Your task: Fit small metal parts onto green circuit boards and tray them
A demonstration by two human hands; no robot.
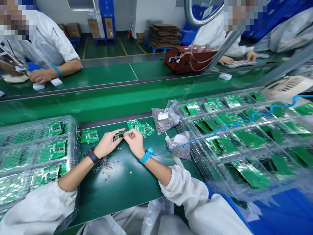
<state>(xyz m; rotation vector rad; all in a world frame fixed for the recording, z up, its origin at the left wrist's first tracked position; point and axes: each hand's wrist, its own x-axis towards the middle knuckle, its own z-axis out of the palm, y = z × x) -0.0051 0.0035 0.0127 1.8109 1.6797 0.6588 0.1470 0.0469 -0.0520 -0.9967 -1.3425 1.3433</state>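
Single camera on wearer's head, looking forward and down. Near: bare left hand (107,143) and bare right hand (135,142), just off centre toward 8 o'clock. White fabric left sleeve (41,209) enters from 8, white fabric right sleeve (193,194) from 5. Flat dark-green worktop (117,192) at 7, close, seen slantwise. Far: flattened brown cardboard stack (163,36) at 12.

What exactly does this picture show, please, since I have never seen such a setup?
It comes from a camera worn on a person's head, looking forward and down at their bare hands; no robot here. The left hand holds a small green circuit board; the right hand pinches at its edge, but anything in its fingers is too small to tell. On the green table lie tiny loose parts, more boards and clear bags. Clear trays of boards flank them.
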